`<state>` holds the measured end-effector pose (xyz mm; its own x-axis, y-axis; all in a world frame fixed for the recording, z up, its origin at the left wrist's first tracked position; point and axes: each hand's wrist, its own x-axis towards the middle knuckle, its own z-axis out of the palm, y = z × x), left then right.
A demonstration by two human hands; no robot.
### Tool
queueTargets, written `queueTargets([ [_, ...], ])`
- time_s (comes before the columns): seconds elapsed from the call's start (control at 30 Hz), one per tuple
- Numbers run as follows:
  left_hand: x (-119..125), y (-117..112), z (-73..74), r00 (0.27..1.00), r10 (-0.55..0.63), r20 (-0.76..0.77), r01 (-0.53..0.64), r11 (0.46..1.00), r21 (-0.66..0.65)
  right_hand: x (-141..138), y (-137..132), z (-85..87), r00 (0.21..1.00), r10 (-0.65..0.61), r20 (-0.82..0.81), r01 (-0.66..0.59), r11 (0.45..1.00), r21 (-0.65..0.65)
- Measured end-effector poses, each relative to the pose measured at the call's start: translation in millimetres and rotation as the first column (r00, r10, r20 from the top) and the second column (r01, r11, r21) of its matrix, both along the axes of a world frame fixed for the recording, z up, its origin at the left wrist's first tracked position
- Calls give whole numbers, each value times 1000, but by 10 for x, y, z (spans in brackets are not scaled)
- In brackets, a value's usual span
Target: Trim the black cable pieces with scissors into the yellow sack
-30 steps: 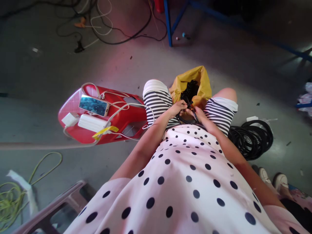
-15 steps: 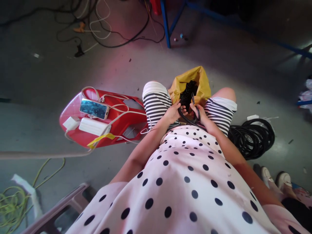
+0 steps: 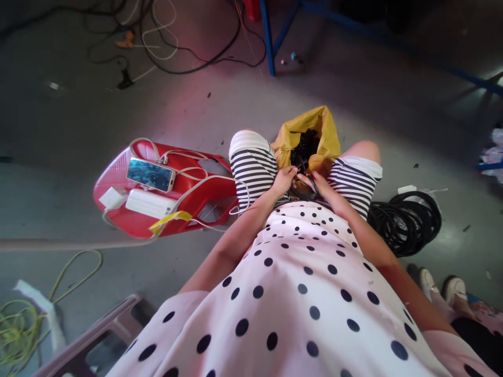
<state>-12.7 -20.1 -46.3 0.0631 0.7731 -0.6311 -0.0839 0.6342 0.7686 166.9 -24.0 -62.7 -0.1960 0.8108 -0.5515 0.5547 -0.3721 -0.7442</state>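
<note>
Between my knees stands an open yellow bag (image 3: pixel 288 131) with a heap of small black pieces (image 3: pixel 308 140) inside. At its near edge my left hand (image 3: pixel 285 180) is closed, its fingers pinching a black rubber tube (image 3: pixel 294 193) that curves below both hands. Close beside it, my right hand (image 3: pixel 320 184) grips scissors by the dark handles (image 3: pixel 314 186). Their blades point up and left, near the left fingertips. Whether the blades touch the tube is too small to tell.
On my left, a red stool (image 3: pixel 137 228) carries a phone (image 3: pixel 151 174), a white power bank (image 3: pixel 149 203) and cables. A coil of black tubing (image 3: pixel 408 222) lies on the floor at right. Another person's shoes (image 3: pixel 455 287) show behind it. A blue metal frame (image 3: pixel 269 42) stands ahead.
My hands have come closer together, the left one turning more palm-down. The scissors have swung from pointing nearly straight up to pointing left.
</note>
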Motion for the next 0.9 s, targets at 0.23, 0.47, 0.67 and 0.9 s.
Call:
queueTargets([
  [0.23, -40, 47, -83, 995, -33, -94, 43, 994, 103, 3, 33, 78, 994, -3, 106, 8, 999, -42],
  [0.47, -71, 63, -133, 977, -149, -150, 170, 976, 140, 16, -3, 17, 989, -5, 147, 8, 1000, -15],
  [0.67, -132, 110, -131, 978, -206, -45, 210, 969, 129, 56, -6, -65, 963, 27, 269, -49, 996, 74],
  [0.9, -168, 160, -113, 944, -328, -33, 330, 938, 110, 88, -3, -74, 990, 37, 134, -43, 998, 43],
])
